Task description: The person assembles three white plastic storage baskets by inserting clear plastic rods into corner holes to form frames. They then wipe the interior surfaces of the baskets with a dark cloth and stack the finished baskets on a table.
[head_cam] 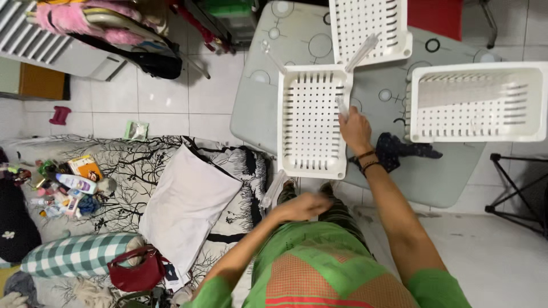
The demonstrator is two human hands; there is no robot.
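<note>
My right hand [355, 130] reaches over a grey patterned table [297, 34] and grips the right rim of the middle white slotted basket [311, 120]; a short clear piece shows at its fingertips. Low in front of my body, my left hand [301, 206] is blurred, its fingers closed on a clear plastic tube [273, 191] that points down-left. A second white basket [476, 102] lies on its side to the right, and a third [368, 28] sits at the table's far edge. Two more clear tubes [362, 52] [273, 55] rest by the baskets.
A dark cloth [402, 151] lies on the table beside my right wrist. On the left is a floor mattress with a white pillow [188, 205], a red handbag [137, 271], a checked cushion [74, 254] and several small bottles [68, 185]. A black folding stand [514, 188] stands at right.
</note>
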